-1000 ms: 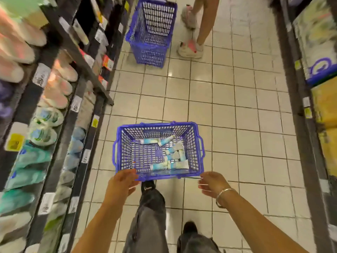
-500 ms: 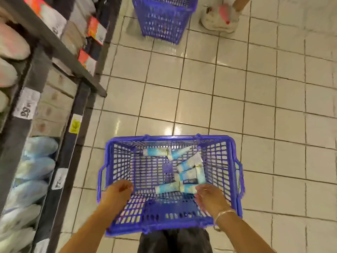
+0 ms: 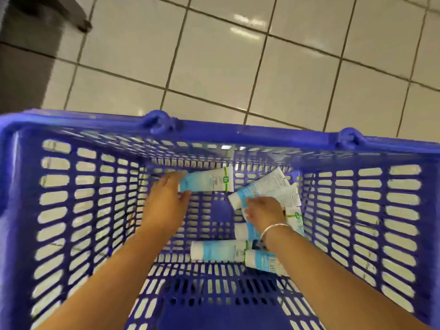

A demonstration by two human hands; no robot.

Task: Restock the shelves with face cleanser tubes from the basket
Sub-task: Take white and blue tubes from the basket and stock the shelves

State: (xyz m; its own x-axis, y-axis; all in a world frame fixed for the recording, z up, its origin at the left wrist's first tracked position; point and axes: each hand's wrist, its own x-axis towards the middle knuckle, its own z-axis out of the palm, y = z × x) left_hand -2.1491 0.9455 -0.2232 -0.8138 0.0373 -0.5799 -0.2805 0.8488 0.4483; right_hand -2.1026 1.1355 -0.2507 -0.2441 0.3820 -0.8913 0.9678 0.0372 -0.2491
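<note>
A blue plastic basket fills the view, and several white and light-blue face cleanser tubes lie on its floor. My left hand is deep inside and holds the capped end of the far tube between fingers and thumb. My right hand reaches onto the pile at the right, its fingers closing on a tilted tube. Two more tubes lie nearer me, partly under my right wrist, which wears a silver bangle.
The basket stands on a white tiled floor. The dark base of a shelf unit shows at the upper left corner. The basket's far rim carries two handle hinges.
I have bent down much closer to the basket. Both hands went from its near rim down to its floor, the left onto the far tube, the right onto the pile at the right.
</note>
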